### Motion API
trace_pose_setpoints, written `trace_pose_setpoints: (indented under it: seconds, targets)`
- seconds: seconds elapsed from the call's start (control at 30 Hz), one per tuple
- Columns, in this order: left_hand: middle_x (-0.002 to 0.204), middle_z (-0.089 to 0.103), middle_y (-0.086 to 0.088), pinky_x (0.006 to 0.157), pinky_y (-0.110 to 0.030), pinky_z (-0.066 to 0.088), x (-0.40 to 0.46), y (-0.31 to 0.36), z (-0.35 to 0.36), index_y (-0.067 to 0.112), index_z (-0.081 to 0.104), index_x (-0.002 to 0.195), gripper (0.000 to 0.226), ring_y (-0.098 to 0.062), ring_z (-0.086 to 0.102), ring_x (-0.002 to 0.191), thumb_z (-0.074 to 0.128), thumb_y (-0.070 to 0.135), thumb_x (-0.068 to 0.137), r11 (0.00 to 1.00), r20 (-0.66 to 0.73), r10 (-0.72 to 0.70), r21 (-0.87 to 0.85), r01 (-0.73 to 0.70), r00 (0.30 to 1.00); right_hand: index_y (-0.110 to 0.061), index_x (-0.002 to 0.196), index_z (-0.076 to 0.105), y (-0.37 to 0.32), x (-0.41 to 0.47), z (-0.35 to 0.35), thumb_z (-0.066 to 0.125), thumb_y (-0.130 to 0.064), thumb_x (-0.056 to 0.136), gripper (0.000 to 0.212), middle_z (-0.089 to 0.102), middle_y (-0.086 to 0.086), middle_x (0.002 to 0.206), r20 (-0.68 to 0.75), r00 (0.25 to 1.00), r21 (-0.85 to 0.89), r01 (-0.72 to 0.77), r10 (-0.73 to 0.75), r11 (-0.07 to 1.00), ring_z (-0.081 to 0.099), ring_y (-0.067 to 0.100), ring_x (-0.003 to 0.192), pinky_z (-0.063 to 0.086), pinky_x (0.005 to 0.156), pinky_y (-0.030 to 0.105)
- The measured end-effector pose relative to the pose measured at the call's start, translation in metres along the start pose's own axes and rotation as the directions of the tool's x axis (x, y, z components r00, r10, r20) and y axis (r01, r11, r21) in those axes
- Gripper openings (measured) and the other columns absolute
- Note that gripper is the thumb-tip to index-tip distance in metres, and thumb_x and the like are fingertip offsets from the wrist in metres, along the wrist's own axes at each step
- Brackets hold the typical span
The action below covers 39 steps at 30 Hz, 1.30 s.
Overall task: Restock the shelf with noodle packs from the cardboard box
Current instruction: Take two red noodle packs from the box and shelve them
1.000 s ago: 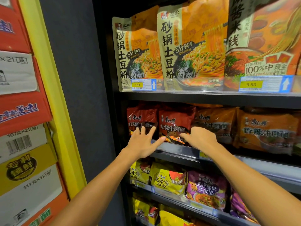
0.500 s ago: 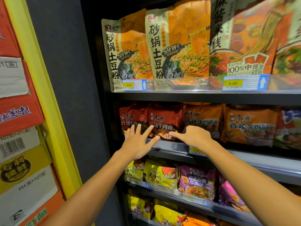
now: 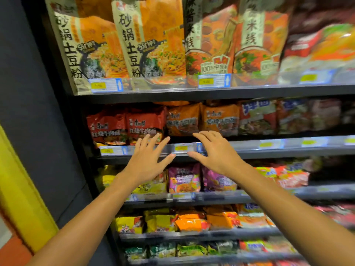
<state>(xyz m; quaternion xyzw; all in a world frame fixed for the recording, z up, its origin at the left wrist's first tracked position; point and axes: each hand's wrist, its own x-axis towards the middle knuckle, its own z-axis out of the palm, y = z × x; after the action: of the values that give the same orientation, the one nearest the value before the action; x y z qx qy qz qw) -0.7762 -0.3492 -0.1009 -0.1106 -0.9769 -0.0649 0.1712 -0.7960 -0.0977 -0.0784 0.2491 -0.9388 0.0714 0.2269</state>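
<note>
L hand (image 3: 147, 162) + R hand (image 3: 215, 150) spread, empty, before red noodle packs (image 3: 126, 125).

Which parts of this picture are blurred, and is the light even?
Head view: motion blur smears the right-side packs and the price labels; both hands and the left tall packs stay fairly readable; lower shelves look dimmer.

I see a dark grey wall panel (image 3: 34, 104) filling the left of my view, running down beside a black upright post (image 3: 57, 77) of the store fixture. A bright yellow strip (image 3: 21, 198) slants across the lower left corner, with an orange patch (image 3: 13, 252) below it. The light is warm and comes from above, glaring off the clear plastic price rails (image 3: 269, 145) and leaving the lower tiers dimmer. The right edge is blurred.
</note>
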Motion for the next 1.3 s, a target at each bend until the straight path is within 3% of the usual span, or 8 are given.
trace_pose_setpoints:
  seconds: [0.17, 0.33, 0.4, 0.57, 0.87, 1.0, 1.17, 1.3]
  targets:
    - [0.165, 0.014, -0.001, 0.123, -0.051, 0.004, -0.012, 0.057, 0.018, 0.035, 0.016, 0.157, 0.089, -0.029, 0.005, 0.152, -0.001, 0.082, 0.083, 0.984, 0.021, 0.180, -0.004, -0.180, 0.983, -0.015, 0.150, 0.042, 0.027, -0.080, -0.010, 0.012, -0.080, 0.090, 0.093, 0.049, 0.009, 0.146, 0.062, 0.993, -0.065, -0.096, 0.100, 0.993, 0.044, 0.033, 0.135, 0.038, 0.110, 0.050]
    - [0.164, 0.021, -0.005, 0.122, -0.052, 0.006, -0.021, 0.126, 0.056, 0.034, 0.022, 0.156, 0.092, -0.033, 0.014, 0.151, -0.001, 0.082, 0.081, 0.945, 0.073, 0.326, -0.053, -0.323, 0.942, -0.015, 0.142, 0.053, 0.069, -0.179, -0.013, 0.029, -0.076, 0.093, 0.082, 0.054, 0.010, 0.143, 0.157, 0.961, -0.080, -0.217, 0.227, 0.973, 0.047, 0.037, 0.133, 0.038, 0.110, 0.052]
    - [0.164, 0.021, -0.004, 0.122, -0.053, 0.006, -0.024, 0.162, 0.066, 0.035, 0.023, 0.155, 0.099, -0.034, 0.014, 0.151, -0.008, 0.086, 0.077, 0.920, 0.108, 0.391, -0.081, -0.383, 0.914, -0.017, 0.145, 0.050, 0.086, -0.223, -0.024, 0.029, -0.078, 0.092, 0.083, 0.050, 0.007, 0.147, 0.192, 0.934, -0.115, -0.283, 0.301, 0.952, 0.043, 0.036, 0.136, 0.035, 0.112, 0.052]
    - [0.165, 0.016, -0.002, 0.122, -0.053, 0.002, -0.036, 0.266, 0.087, 0.033, 0.021, 0.156, 0.110, -0.032, 0.007, 0.152, -0.015, 0.090, 0.069, 0.832, 0.142, 0.553, -0.154, -0.534, 0.821, -0.025, 0.155, 0.033, 0.125, -0.336, -0.065, -0.004, -0.092, 0.073, 0.112, 0.033, 0.002, 0.160, 0.201, 0.823, -0.164, -0.507, 0.532, 0.846, 0.024, 0.030, 0.148, 0.017, 0.122, 0.043]
    - [0.165, 0.013, 0.001, 0.122, -0.052, -0.002, -0.103, 0.507, 0.127, 0.037, 0.018, 0.156, 0.113, -0.029, 0.005, 0.152, -0.018, 0.092, 0.064, 0.660, 0.214, 0.751, -0.287, -0.694, 0.625, -0.035, 0.157, 0.019, 0.204, -0.574, -0.151, 0.034, -0.075, 0.090, 0.079, 0.019, -0.004, 0.165, 0.204, 0.590, -0.191, -0.759, 0.781, 0.622, 0.010, 0.021, 0.152, 0.010, 0.124, 0.042]
    - [0.165, 0.013, 0.003, 0.122, -0.051, -0.002, -0.149, 0.625, 0.160, 0.036, 0.020, 0.156, 0.118, -0.027, 0.006, 0.152, -0.020, 0.093, 0.060, 0.590, 0.247, 0.807, -0.351, -0.727, 0.536, -0.034, 0.158, 0.017, 0.230, -0.688, -0.189, 0.030, -0.076, 0.090, 0.081, 0.018, -0.002, 0.165, 0.201, 0.462, -0.261, -0.825, 0.864, 0.502, 0.012, 0.022, 0.152, 0.011, 0.123, 0.041]
    - [0.166, 0.008, 0.005, 0.122, -0.051, -0.001, -0.199, 0.716, 0.197, 0.037, 0.016, 0.156, 0.116, -0.025, 0.003, 0.152, -0.016, 0.095, 0.061, 0.553, 0.329, 0.831, -0.412, -0.724, 0.448, -0.029, 0.157, 0.023, 0.265, -0.800, -0.213, 0.006, -0.093, 0.071, 0.108, 0.024, -0.002, 0.163, 0.242, 0.374, -0.267, -0.861, 0.895, 0.432, 0.018, 0.023, 0.149, 0.013, 0.122, 0.038]
    - [0.166, 0.007, 0.002, 0.121, -0.052, 0.002, -0.210, 0.749, 0.227, 0.035, 0.017, 0.156, 0.104, -0.028, 0.005, 0.152, -0.005, 0.090, 0.072, 0.585, 0.395, 0.807, -0.421, -0.694, 0.440, -0.025, 0.156, 0.026, 0.298, -0.839, -0.206, 0.022, -0.084, 0.080, 0.097, 0.025, 0.000, 0.163, 0.273, 0.355, -0.243, -0.874, 0.894, 0.421, 0.019, 0.022, 0.149, 0.017, 0.121, 0.037]
